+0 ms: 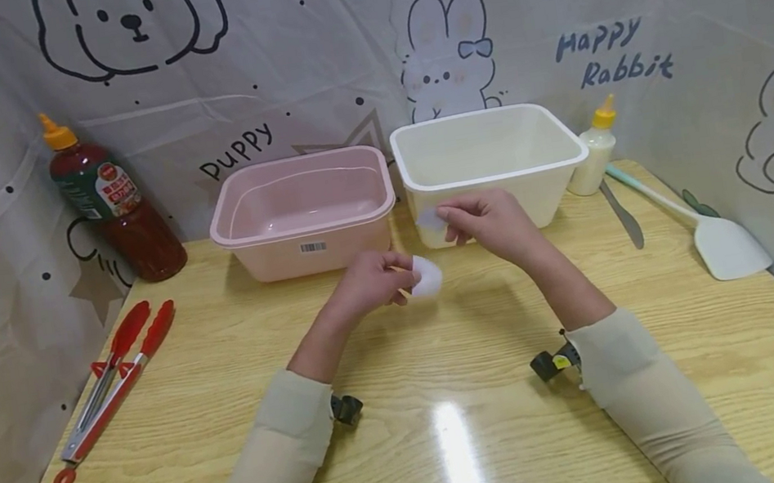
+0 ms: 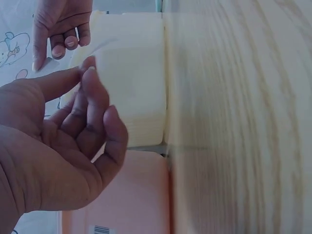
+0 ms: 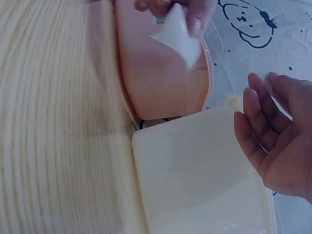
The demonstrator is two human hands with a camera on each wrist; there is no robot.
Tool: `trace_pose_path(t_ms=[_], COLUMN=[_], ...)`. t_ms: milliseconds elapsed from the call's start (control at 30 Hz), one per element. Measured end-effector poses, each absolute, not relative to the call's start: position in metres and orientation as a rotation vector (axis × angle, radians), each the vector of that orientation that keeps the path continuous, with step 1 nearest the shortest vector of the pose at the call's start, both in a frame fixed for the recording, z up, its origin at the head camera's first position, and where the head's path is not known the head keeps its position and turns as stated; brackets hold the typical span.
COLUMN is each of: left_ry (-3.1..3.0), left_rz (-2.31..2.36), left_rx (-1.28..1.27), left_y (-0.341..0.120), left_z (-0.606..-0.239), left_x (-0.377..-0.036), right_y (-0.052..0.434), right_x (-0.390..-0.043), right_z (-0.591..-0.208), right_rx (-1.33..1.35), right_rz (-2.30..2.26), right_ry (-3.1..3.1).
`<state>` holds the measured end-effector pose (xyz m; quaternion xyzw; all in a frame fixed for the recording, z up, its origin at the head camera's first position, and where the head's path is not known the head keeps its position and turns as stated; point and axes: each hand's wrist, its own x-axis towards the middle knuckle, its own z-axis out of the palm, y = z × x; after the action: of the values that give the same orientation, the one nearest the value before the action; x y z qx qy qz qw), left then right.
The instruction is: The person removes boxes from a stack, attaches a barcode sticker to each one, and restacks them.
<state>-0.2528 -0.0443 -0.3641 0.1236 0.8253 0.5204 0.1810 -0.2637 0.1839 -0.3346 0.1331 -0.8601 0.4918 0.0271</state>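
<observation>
- Nearest in the head view, two beige sleeves [image 1: 278, 446] reach over the wooden table [image 1: 458, 429].
- The left hand [image 1: 370, 281] pinches a small white translucent piece [image 1: 427, 275] between thumb and fingertips, above the table just in front of the pink tub [image 1: 304, 212].
- The right hand [image 1: 488, 219] is raised in front of the white tub [image 1: 490, 161], and pinches a second thin, filmy scrap [image 1: 431, 219] at its fingertips.
- The left wrist view shows the left hand [image 2: 58, 156] with its thumb and fingertips pressed together on a nearly clear film [image 2: 85, 56]; the head view shows that piece only as a white blob.
- The right wrist view shows the right hand [image 3: 278, 136] with fingers loosely curved over the white tub's rim [image 3: 195, 180]. What it grips shows there only as a faint clear sliver, so its hold cannot be told from that view alone.
- That same view shows the left hand's white piece [image 3: 178, 36] as a pointed, cone-like shape over the pink tub [image 3: 156, 73].
- Only the head view shows the rest. Red tongs [image 1: 109, 379] lie at the left, a white spatula [image 1: 721, 240] and a knife [image 1: 622, 212] at the right.
- Farthest back, a dark red sauce bottle [image 1: 110, 202] stands left of the pink tub, and a small white squeeze bottle [image 1: 593, 151] is just beside the white tub.
</observation>
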Motion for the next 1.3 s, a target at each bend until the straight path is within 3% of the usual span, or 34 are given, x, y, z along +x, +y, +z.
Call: trace_pose_path(t_ms=[533,767,1300], left_ry=[2.789,2.602,2.314], left_rz=[0.624,1.248,1.871], left_rx=[0.322,0.459,0.195], left_y=[-0.05,-0.047,-0.016], left_z=[-0.365,-0.357,-0.336], left_x=[-0.249,-0.25,-0.262], right_y=[0.186,0.184,0.178], right_x=[-0.264,-0.263,-0.253], right_z=[-0.333,-0.334,-0.338], right_rx=[0.408,0.368,0.45], right_rz=[1.518,1.512,1.609], right_ry=[-2.671,-2.651,-2.617])
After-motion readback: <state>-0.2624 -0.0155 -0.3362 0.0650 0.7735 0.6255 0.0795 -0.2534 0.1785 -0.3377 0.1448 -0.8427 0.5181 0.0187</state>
